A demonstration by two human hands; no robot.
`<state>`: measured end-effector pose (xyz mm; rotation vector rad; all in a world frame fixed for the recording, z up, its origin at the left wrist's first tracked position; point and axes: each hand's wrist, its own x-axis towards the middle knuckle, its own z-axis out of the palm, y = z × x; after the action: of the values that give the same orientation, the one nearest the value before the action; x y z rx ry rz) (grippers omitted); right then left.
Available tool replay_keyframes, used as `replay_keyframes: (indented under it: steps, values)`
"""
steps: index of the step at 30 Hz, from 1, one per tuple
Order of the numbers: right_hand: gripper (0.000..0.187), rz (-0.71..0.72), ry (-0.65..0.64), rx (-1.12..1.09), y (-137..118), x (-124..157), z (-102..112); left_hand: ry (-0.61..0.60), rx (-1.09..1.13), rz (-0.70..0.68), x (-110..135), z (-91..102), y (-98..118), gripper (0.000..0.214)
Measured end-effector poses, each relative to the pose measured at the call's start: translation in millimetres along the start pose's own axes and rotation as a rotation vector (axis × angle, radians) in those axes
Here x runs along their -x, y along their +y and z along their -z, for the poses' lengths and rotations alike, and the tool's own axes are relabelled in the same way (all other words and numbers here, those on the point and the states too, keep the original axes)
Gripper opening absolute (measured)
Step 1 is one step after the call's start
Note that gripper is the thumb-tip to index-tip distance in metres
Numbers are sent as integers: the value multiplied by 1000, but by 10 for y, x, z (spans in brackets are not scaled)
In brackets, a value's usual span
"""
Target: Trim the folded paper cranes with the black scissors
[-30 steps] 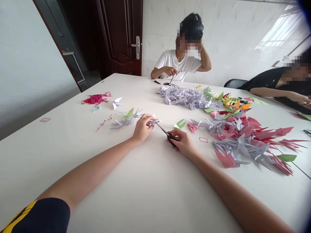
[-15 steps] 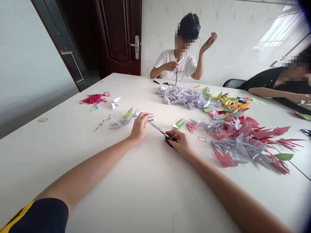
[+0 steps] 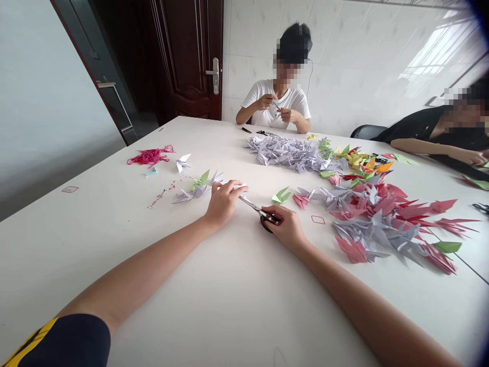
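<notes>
My left hand [image 3: 222,205] is closed on a pale lavender paper crane [image 3: 243,188], whose tips stick out past the fingers. Most of that crane is hidden behind my hand. My right hand [image 3: 286,224] grips a pair of scissors [image 3: 252,205] by its black handles. The blades point up and left, with their tips at my left fingertips. Just left of my left hand lie a few paper cranes, among them a green crane [image 3: 201,179] and a pale crane [image 3: 184,194].
A tangle of magenta string [image 3: 152,156] and a lone white crane [image 3: 183,162] lie at the far left of the table. Heaps of lavender cranes [image 3: 290,153] and red cranes [image 3: 385,196] spread across the right. Two people sit opposite, one in a white shirt [image 3: 263,92].
My left hand has shifted slightly, its fingers bending more near the scissor tips. Across the table, the person in white has lowered a raised hand to meet the other.
</notes>
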<state>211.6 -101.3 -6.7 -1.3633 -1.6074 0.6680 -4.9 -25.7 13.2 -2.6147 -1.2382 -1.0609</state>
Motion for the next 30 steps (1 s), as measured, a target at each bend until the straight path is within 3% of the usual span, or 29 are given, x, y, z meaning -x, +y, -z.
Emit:
replay_keyframes:
  steps: [5, 10, 17, 21, 25, 28, 30]
  values:
    - [32, 3, -15, -9, -31, -4, 1, 60, -138, -105, -3, -3, -38, 47]
    - [32, 28, -38, 33, -45, -4, 19, 24, -247, -300, 0, -31, -84, 36]
    - [32, -6, -67, 10, -35, -10, 27, 28, -189, -285, 5, -58, -85, 41]
    - [32, -90, -32, -74, -44, -21, 24, 215, -24, -114, 7, 42, 14, 32]
    - [35, -186, -16, -170, -45, -26, 34, 373, 323, 133, -26, 74, -9, 31]
    - [36, -207, -34, -198, -37, -27, 43, 388, 677, 359, -75, -20, -146, 41]
    - [36, -210, -43, -212, -32, -32, 47, 285, 955, 527, -109, -92, -234, 45]
